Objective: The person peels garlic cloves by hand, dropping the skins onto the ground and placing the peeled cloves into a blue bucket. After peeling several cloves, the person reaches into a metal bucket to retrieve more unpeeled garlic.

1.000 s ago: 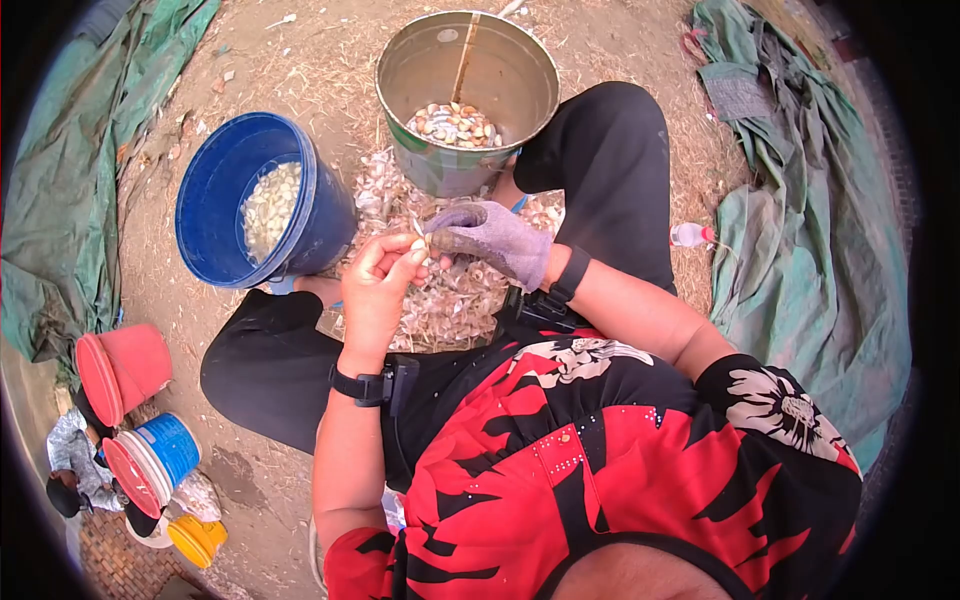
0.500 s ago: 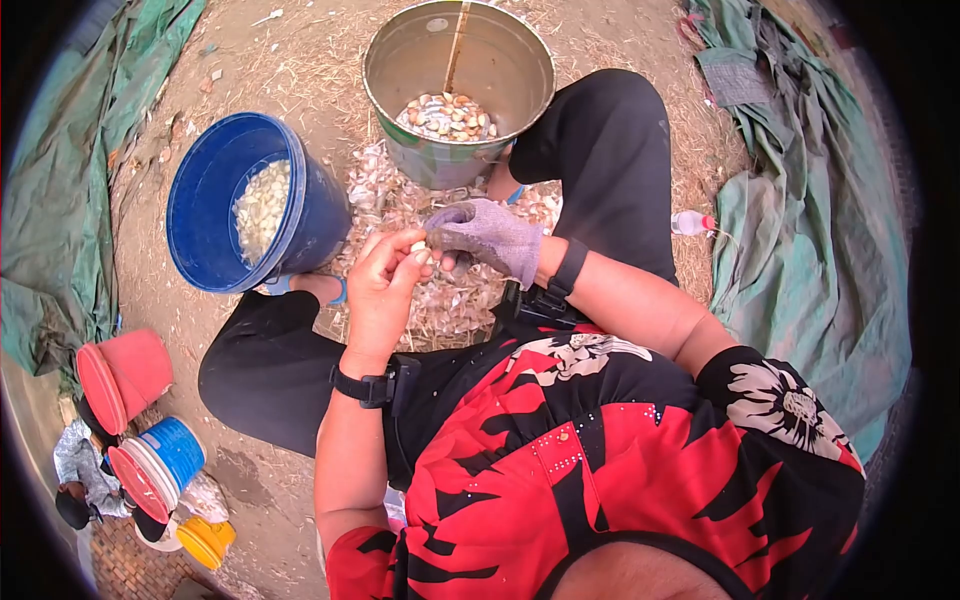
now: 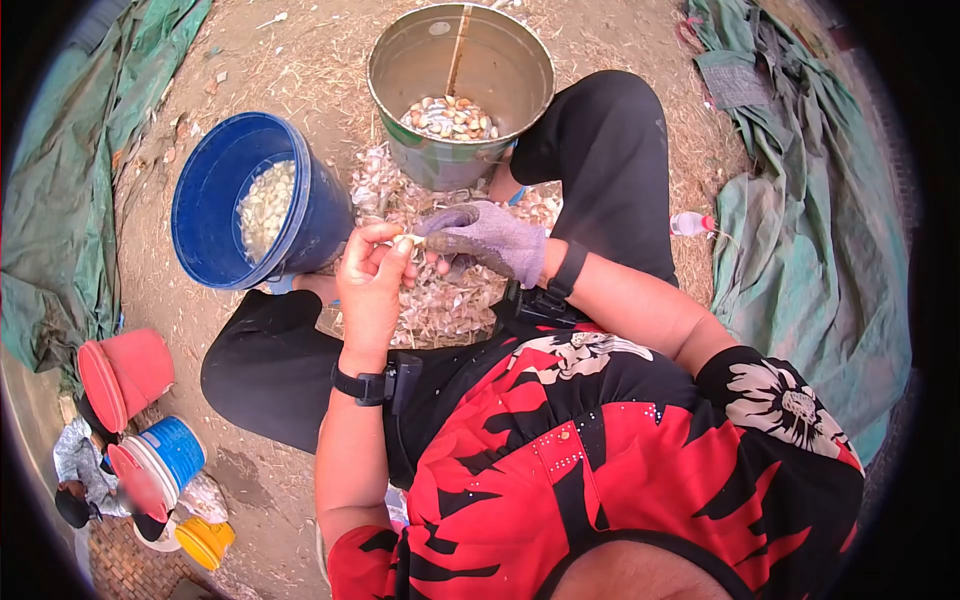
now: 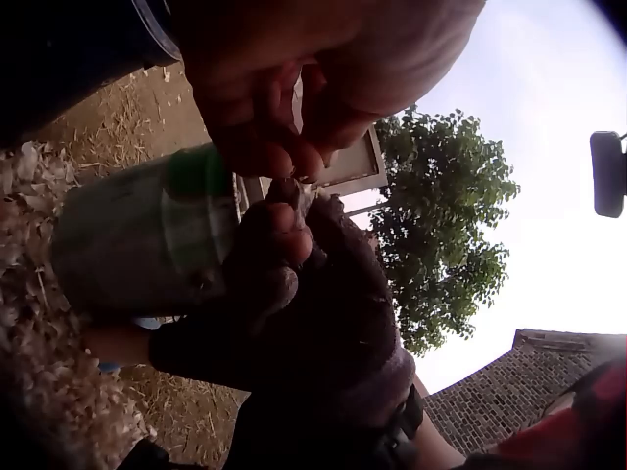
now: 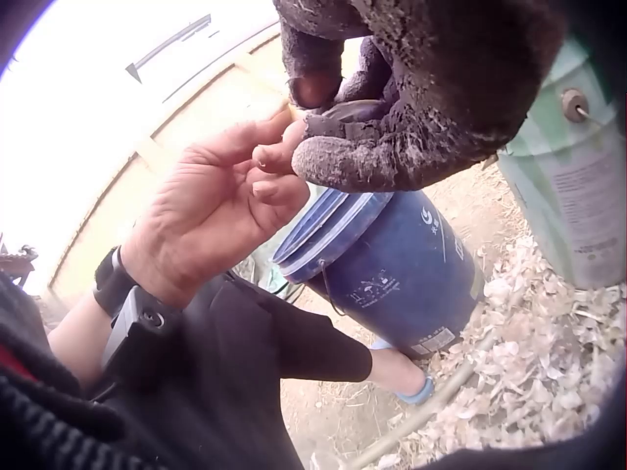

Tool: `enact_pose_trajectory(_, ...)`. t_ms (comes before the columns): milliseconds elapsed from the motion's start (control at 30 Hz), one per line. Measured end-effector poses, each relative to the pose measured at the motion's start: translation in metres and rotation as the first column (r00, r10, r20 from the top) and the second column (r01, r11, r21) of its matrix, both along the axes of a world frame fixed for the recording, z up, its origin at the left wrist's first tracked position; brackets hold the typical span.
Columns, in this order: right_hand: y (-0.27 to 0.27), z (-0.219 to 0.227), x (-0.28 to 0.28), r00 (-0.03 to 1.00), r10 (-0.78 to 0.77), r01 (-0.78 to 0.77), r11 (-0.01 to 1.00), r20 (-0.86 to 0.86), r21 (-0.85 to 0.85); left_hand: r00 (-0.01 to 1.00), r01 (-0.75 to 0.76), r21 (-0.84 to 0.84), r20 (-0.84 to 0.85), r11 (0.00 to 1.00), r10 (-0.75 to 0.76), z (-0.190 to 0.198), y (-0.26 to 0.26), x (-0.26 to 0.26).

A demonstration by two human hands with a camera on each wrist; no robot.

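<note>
A pale garlic clove (image 3: 414, 240) is between the two hands, over the heap of skins. My bare left hand (image 3: 370, 287) pinches it between thumb and fingertips. From the other side my right hand (image 3: 488, 240), in a dirty purple-grey glove, has its curled fingers at the clove's end. The left wrist view shows the bare fingertips meeting the glove (image 4: 318, 284), with the clove mostly covered. In the right wrist view, something dark and smooth shows between the gloved fingers (image 5: 353, 162); I cannot tell what it is.
A green metal bucket (image 3: 460, 165) with brownish cloves stands ahead. At the left is a blue bucket (image 3: 330, 215) holding pale peeled cloves. Garlic skins (image 3: 450, 305) cover the ground between the legs. A small bottle (image 3: 688, 224) lies right; lidded buckets (image 3: 140, 370) and another person (image 3: 80, 460) are lower left.
The left hand has drawn slightly left and turned, and the clove now lies more sideways between the fingertips. The gloved hand has stayed nearly in place. The head view has shifted slightly.
</note>
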State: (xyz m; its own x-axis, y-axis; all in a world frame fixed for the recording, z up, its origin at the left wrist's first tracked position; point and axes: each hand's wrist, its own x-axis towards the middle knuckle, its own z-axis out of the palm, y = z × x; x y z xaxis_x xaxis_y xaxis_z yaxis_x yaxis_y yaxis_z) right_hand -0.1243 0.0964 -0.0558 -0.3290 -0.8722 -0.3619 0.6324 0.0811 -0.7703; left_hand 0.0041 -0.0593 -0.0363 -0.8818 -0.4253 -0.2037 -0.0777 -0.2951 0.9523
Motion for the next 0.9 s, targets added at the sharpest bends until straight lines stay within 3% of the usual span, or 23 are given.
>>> enact_pose_trajectory(200,0.000,0.002,-0.003,0.996,-0.013,0.015,1.000,-0.089,0.024,0.999,-0.026,0.000,-0.030,1.000,0.026,0.001,0.007,-0.005)
enact_pose_trajectory(300,-0.003,-0.002,-0.004,0.993,-0.046,0.043,0.998,-0.111,-0.035,0.997,-0.044,-0.129,0.053,0.991,0.051,-0.005,0.007,-0.006)
enact_pose_trajectory(400,-0.005,0.005,-0.003,0.980,-0.077,0.076,0.997,-0.186,-0.012,0.987,0.097,-0.188,0.142,0.977,-0.070,-0.006,0.005,-0.006)
enact_pose_trajectory(467,-0.005,0.000,-0.002,0.966,-0.047,0.032,0.997,-0.253,-0.065,0.949,0.248,-0.119,0.229,0.961,-0.217,-0.004,0.003,-0.007)
enact_pose_trajectory(500,-0.004,-0.002,-0.002,0.967,-0.051,0.035,0.997,-0.249,-0.070,0.948,0.252,-0.123,0.233,0.960,-0.218,-0.005,0.004,-0.008)
enact_pose_trajectory(567,-0.005,0.009,-0.002,0.988,0.028,-0.049,0.990,-0.154,-0.134,0.981,0.112,0.234,0.132,0.966,-0.146,-0.011,0.002,-0.008)
enact_pose_trajectory(600,0.001,0.021,-0.002,0.997,0.066,-0.059,0.989,0.042,-0.134,0.986,0.116,0.340,0.075,0.933,-0.149,-0.016,-0.004,-0.007)
enact_pose_trajectory(633,0.002,0.021,-0.003,0.997,0.068,-0.061,0.987,0.044,-0.148,0.986,0.113,0.327,0.080,0.938,-0.146,-0.014,-0.006,-0.008)
enact_pose_trajectory(700,0.002,0.016,-0.005,0.986,0.133,-0.114,0.978,0.100,-0.174,1.000,-0.002,0.432,0.005,0.902,-0.001,-0.009,-0.012,-0.007)
enact_pose_trajectory(733,0.001,0.011,-0.005,0.987,0.160,-0.159,0.985,0.003,-0.069,0.999,-0.034,0.431,-0.017,0.902,0.046,-0.005,-0.024,-0.003)
enact_pose_trajectory(767,-0.001,0.002,-0.002,0.983,0.169,-0.175,0.980,-0.070,-0.092,0.999,-0.027,0.409,-0.020,0.912,0.039,0.004,-0.032,-0.001)
enact_pose_trajectory(833,0.001,-0.011,0.002,0.943,0.241,-0.245,0.969,-0.230,0.007,0.982,-0.186,0.157,0.012,0.970,0.187,0.025,-0.051,0.001)
enact_pose_trajectory(900,0.001,-0.003,0.004,0.861,0.321,-0.262,0.945,-0.394,0.198,0.954,-0.300,-0.038,-0.013,0.953,0.300,0.045,-0.086,0.007)
